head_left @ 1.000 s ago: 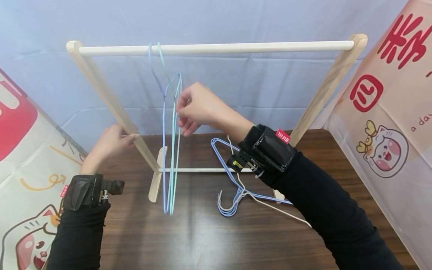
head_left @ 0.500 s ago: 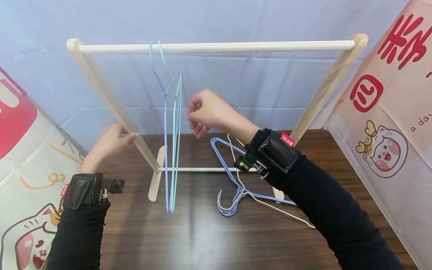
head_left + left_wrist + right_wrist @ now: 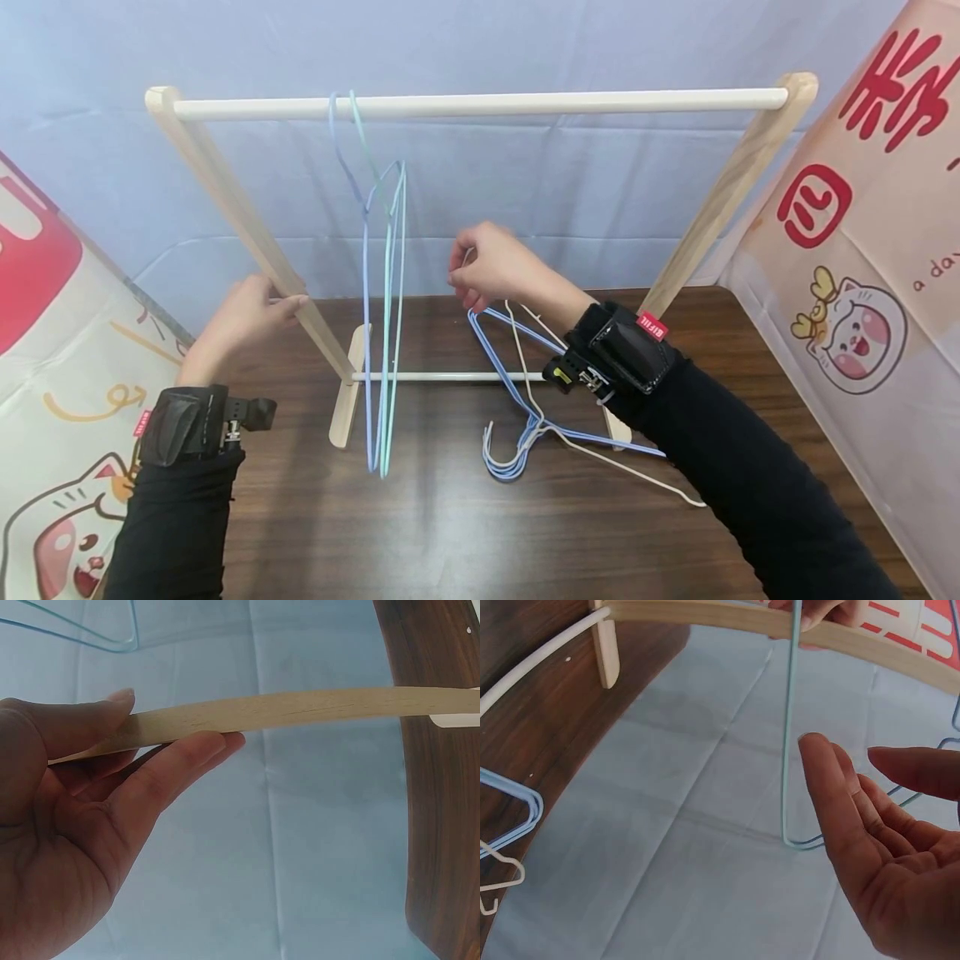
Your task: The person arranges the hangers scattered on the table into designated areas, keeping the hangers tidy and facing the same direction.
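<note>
My left hand [image 3: 242, 321] holds the left upright [image 3: 228, 192] of a wooden clothes rack. In the left wrist view, the thumb lies on one side of that wooden bar [image 3: 300, 707] and the fingers on the other. A blue hanger [image 3: 367, 292] and a mint-green hanger [image 3: 358, 127] hang from the rail towards its left end. To the right of them, my right hand [image 3: 491, 267] is in the air, fingers loosely bent and holding nothing. The right wrist view shows a gap between its thumb and fingers, with the green hanger [image 3: 787, 742] beyond.
Several blue hangers [image 3: 491, 354] lie in a pile on the brown table [image 3: 450, 542], with a white hanger [image 3: 626, 468] on top. The rack's white top rail [image 3: 570, 102] spans above, and a thin lower bar [image 3: 442, 377] runs near the table.
My right hand has moved away from the hung hangers, rightward and down towards the pile. The hung hangers sway slightly. My left hand stays on the upright.
</note>
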{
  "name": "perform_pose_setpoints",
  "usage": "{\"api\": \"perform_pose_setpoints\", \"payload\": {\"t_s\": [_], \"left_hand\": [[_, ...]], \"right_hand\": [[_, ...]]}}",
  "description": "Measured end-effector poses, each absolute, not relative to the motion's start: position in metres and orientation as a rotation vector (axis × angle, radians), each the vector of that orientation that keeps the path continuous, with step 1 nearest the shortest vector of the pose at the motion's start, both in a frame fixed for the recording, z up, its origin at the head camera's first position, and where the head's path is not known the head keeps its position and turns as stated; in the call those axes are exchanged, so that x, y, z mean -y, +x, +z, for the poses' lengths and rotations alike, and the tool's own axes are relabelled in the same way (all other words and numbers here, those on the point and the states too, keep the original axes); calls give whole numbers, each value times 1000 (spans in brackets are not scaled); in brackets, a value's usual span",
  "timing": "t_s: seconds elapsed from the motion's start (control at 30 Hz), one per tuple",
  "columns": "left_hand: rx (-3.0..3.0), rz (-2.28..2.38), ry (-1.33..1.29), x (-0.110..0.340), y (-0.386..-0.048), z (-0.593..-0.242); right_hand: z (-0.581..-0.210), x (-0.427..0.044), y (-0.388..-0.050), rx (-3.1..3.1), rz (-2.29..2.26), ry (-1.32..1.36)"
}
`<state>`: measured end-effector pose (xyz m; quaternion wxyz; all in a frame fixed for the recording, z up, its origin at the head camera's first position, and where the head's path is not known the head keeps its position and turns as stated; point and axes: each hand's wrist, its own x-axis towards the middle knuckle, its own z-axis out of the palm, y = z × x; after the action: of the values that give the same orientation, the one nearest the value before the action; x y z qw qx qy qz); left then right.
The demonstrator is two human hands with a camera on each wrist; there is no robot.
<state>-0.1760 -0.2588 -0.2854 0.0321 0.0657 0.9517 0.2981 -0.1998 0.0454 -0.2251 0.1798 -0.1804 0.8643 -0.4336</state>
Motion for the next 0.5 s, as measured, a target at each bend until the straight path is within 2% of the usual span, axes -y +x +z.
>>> {"api": "perform_pose_setpoints", "payload": {"t_s": [0.5], "left_hand": [[-2927, 915, 234, 259, -175, -284]], "right_hand": [[-250, -77, -204, -2551, -1022, -513]]}}
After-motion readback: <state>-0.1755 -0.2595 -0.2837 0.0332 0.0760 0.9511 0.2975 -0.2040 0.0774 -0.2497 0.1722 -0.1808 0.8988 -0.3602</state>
